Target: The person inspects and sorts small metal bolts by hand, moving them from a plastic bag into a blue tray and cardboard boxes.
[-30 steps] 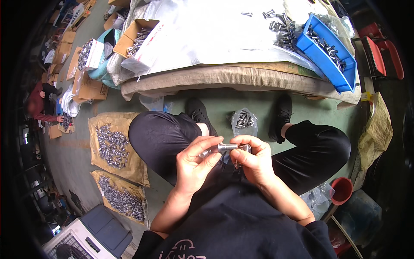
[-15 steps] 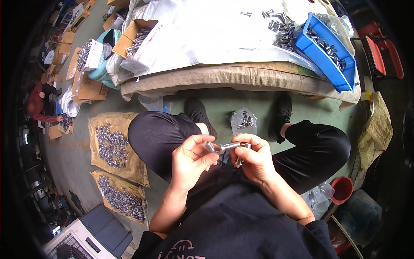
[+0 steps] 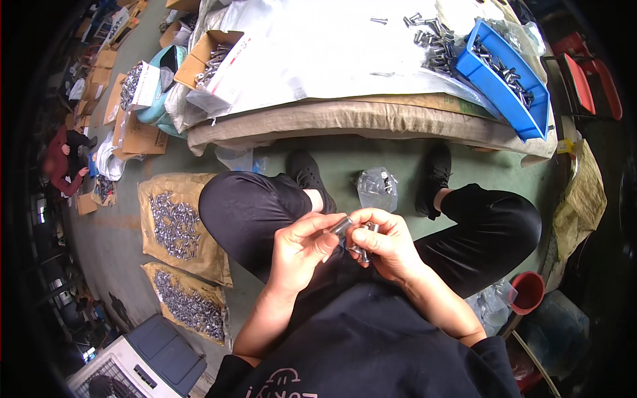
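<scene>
My left hand (image 3: 297, 251) pinches a shiny metal bolt (image 3: 342, 227) between thumb and fingertips; its far end reaches my right fingers. My right hand (image 3: 390, 247) is closed around several more metal bolts (image 3: 365, 251), which poke out below the thumb. The two hands nearly touch, held above my lap. Beyond them on the floor, between my shoes, is a clear plastic bag (image 3: 377, 188) with a few bolts in it. Fingers partly cover the held pieces, so I cannot tell exactly how many there are.
Ahead is a table covered in white sheeting (image 3: 318, 60), with loose bolts (image 3: 438, 50), a blue bin (image 3: 494, 86) and a cardboard box (image 3: 197, 60). Bolts lie on sacking (image 3: 152, 245) at floor left. A red bucket (image 3: 527, 292) stands right. Another person (image 3: 63, 159) is far left.
My hands have come closer together, and the left-hand bolt has moved right. The bolt that pointed left from my right fingers no longer shows there. A faint streak appears on the sheeting.
</scene>
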`<state>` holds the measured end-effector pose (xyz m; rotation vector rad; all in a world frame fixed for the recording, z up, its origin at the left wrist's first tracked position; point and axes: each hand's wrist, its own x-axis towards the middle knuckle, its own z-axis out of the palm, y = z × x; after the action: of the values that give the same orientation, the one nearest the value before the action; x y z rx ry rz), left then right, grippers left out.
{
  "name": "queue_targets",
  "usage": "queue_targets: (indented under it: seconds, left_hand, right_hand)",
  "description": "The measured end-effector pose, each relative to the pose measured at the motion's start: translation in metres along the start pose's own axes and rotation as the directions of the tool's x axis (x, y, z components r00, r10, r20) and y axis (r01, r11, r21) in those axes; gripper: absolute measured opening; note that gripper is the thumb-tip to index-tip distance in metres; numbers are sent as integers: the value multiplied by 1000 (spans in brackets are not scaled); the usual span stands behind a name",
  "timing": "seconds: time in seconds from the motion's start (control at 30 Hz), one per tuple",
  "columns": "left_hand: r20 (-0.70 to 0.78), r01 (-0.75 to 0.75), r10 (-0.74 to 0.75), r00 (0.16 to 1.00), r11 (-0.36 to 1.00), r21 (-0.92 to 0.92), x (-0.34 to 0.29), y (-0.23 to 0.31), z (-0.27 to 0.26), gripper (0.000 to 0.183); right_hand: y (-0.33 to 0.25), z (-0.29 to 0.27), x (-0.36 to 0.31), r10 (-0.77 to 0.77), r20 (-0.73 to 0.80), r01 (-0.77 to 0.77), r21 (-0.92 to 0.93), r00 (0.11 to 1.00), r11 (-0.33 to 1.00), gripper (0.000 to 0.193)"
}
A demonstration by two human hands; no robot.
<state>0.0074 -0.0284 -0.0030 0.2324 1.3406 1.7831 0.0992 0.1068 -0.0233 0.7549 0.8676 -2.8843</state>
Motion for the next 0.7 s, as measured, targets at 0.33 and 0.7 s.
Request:
queue_targets:
  seconds: [0.33,0.7]
  left_hand:
    - [30,-242,254,967,869,431,2,3,7,41]
    - [-31,30,-23,999,965,259,22,-12,5,43]
  right_hand:
    - [5,-1,-2,-41,-26,39,-62,999,997,17]
    - [0,-43,7,-24,-122,60,300,992,952,23]
